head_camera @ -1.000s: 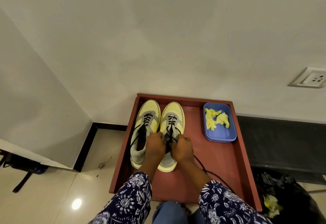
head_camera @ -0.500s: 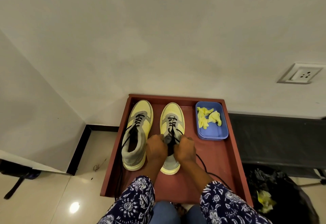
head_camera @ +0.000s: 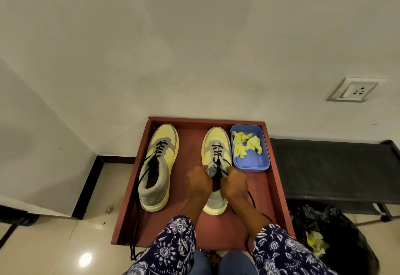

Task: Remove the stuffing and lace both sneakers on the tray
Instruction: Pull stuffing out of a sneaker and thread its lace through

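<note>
Both your hands, left (head_camera: 198,180) and right (head_camera: 234,184), pinch the black lace (head_camera: 218,157) over the right sneaker (head_camera: 216,144), beside the blue stuffing tub (head_camera: 263,162), drawing it taut for threading.

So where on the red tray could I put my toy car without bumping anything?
Best spot: the bare strip between the left sneaker and right sneaker. The tray floor in front of the blue box is bare too, though a lace crosses it. Crowded: around both hands, left hand, right hand.
</note>
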`<state>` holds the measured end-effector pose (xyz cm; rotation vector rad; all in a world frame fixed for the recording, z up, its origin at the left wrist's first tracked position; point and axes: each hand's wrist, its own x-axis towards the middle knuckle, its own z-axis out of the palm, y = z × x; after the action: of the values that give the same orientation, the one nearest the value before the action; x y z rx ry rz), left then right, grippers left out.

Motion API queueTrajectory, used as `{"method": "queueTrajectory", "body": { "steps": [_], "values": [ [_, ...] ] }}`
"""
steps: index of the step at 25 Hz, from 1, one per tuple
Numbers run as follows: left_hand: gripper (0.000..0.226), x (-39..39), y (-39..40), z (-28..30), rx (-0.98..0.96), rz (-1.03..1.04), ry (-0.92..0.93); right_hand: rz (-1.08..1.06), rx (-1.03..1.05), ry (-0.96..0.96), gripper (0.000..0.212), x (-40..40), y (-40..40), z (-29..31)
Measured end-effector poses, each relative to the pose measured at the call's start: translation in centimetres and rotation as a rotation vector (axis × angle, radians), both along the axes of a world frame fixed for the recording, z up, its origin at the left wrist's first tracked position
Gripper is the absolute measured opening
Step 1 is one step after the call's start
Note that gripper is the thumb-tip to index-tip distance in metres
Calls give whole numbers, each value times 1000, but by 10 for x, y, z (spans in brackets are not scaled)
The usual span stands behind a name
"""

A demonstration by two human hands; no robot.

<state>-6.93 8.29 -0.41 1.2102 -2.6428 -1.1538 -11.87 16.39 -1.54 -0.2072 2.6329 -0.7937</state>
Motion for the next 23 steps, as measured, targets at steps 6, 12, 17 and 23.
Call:
{"method": "queueTrajectory", "body": {
  "steps": [6,12,17,23],
  "values": [
    [31,-2,1,-2,32,16,-10,18,-3,18,21,-2,0,-6],
    [20,-1,-6,-2,67,-36,35,25,14,2,22,-4,-1,0],
    [21,2,-17,8,0,-40,76,-5,48,199,32,3,-13,18],
    [31,14,-44,24,-64,82,260,107,-184,242,32,21,-49,26]
  ]
}}
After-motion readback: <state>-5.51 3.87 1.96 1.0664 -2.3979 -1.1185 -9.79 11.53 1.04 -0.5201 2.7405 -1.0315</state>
